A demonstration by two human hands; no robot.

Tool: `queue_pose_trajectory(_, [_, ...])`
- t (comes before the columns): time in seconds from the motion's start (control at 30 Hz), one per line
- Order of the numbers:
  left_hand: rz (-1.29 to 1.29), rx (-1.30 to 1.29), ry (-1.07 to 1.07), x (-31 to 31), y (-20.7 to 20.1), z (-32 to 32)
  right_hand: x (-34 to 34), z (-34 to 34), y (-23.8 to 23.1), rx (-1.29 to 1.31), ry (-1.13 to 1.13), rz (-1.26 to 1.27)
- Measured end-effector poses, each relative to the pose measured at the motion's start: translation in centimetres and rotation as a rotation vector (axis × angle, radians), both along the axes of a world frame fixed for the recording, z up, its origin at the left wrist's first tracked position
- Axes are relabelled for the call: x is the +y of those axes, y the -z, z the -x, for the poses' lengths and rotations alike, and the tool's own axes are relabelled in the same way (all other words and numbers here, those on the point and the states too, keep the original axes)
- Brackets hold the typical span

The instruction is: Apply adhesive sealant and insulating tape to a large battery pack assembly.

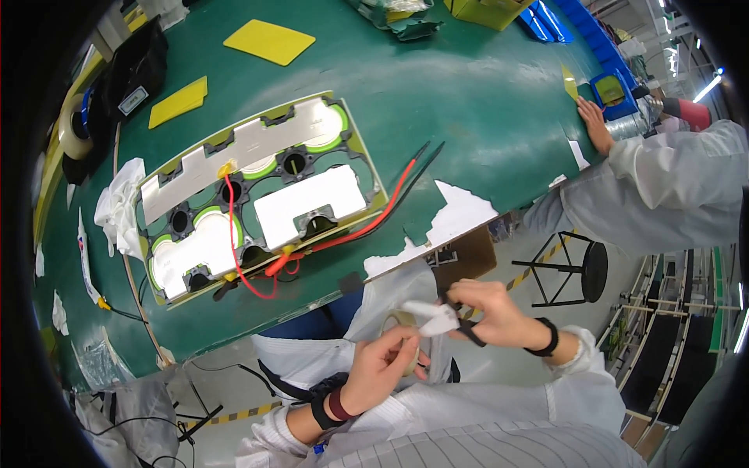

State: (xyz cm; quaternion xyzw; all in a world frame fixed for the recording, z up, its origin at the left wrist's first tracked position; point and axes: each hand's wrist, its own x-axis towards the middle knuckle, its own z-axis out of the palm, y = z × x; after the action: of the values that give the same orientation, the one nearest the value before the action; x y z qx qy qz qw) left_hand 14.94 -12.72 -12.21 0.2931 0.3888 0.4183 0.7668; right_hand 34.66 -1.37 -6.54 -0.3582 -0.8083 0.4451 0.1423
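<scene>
Below the table's front edge, my left hand (381, 370) is closed on a roll of pale tape (402, 319), its ring partly hidden by my fingers. My right hand (493, 312) grips scissors (468, 331) by their black handles. Their pale blades are smeared by motion and meet the fingertips of my left hand. On the table beyond lies a battery pack (307, 204) of green-wrapped cells in black holders, with metal plates on top. A red wire (388, 207) and a black wire (421, 173) run from it to the right, bare ends pointing away.
The green table (437, 86) holds yellow sheets (269, 41), crumpled white paper (122, 204), a white tube (83, 257) and torn white paper (462, 214) at its front edge. At right, a co-worker's hand (595, 125) rests on the table. A black stool (594, 271) stands below.
</scene>
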Motion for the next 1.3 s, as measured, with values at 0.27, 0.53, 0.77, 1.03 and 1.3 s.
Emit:
queue_pose_trajectory(0.27, [-0.052,-0.008,0.004,0.3,-0.1,-0.9,-0.2,-0.2,1.4,0.073,0.079,-0.02])
queue_pose_trajectory(0.53, [0.14,-0.104,-0.093,2.1,1.1,-0.7,2.1,0.1,0.4,0.015,0.108,-0.18])
queue_pose_trajectory(0.77, [0.186,-0.171,-0.205,3.4,-0.2,-1.6,3.5,3.9,0.7,0.068,0.183,-0.475])
queue_pose_trajectory(1.03, [0.173,-0.205,-0.24,3.4,-0.6,-1.7,4.4,4.7,0.6,0.077,0.105,-0.525])
queue_pose_trajectory(1.3, [0.181,-0.226,-0.248,3.7,-0.7,-1.8,4.5,4.6,0.7,0.031,0.1,-0.547])
